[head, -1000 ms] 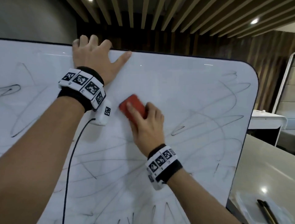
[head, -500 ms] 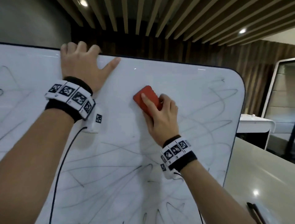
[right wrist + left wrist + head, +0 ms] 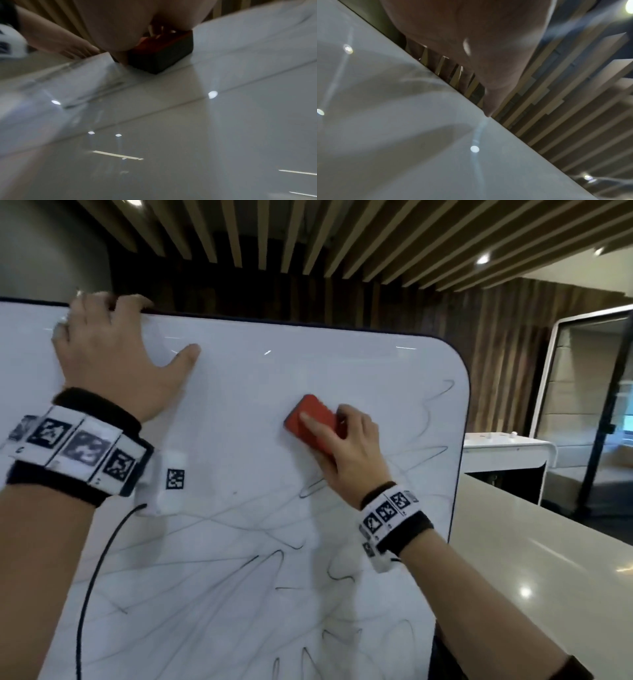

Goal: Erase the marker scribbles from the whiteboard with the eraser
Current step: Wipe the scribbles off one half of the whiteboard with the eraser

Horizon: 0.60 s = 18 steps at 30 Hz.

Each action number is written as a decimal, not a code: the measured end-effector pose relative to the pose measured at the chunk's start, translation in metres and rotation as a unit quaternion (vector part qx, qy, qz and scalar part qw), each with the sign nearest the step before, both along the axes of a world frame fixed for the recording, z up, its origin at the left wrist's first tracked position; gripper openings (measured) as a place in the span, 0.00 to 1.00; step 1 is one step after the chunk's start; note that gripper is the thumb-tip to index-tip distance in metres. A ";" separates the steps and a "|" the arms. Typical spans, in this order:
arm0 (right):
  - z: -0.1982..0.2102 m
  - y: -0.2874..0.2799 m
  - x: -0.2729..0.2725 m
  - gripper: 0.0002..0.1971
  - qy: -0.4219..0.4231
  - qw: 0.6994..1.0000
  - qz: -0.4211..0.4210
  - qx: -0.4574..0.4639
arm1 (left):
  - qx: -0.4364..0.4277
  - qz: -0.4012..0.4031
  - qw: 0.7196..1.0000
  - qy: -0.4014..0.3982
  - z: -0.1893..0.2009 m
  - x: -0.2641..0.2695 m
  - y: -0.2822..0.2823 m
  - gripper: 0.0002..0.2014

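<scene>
A white whiteboard fills most of the head view, with grey marker scribbles across its lower half and right side. My right hand grips a red eraser and presses it flat against the board's upper right part. In the right wrist view the eraser shows dark against the board. My left hand holds the board's top edge, its fingers curled over the rim and its thumb on the face. The left wrist view shows that palm at the board's edge.
A pale counter runs along the right of the board. Behind it stand a white table and a glass-walled booth. A black cable hangs from my left wrist across the board.
My right hand has slid the eraser rightward across the upper board. The left hand has stayed at the top edge, and its fingers now curl further over the rim.
</scene>
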State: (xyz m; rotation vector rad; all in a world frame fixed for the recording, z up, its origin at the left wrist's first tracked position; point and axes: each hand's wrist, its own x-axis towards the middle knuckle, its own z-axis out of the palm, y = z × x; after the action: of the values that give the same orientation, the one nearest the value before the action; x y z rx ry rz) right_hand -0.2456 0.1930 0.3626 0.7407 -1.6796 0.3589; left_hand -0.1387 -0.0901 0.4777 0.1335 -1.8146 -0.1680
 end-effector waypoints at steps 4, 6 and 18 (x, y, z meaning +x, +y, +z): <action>0.027 0.092 -0.036 0.32 -0.076 0.936 -0.014 -0.344 | -0.073 -0.030 0.997 -0.005 -0.026 -0.003 0.013 0.36; 0.035 0.107 -0.043 0.34 -0.119 0.871 -0.011 -0.477 | -0.102 -0.028 0.994 -0.027 -0.048 -0.008 0.022 0.38; 0.009 0.108 -0.046 0.32 -0.085 0.885 -0.017 -0.457 | -0.103 0.004 0.991 -0.085 -0.117 -0.025 0.041 0.44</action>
State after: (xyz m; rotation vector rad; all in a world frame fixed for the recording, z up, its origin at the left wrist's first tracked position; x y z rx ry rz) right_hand -0.2918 0.3008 0.3718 -0.0333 -1.4424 1.1160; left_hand -0.1638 -0.0493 0.3607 0.0088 -1.9880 0.0375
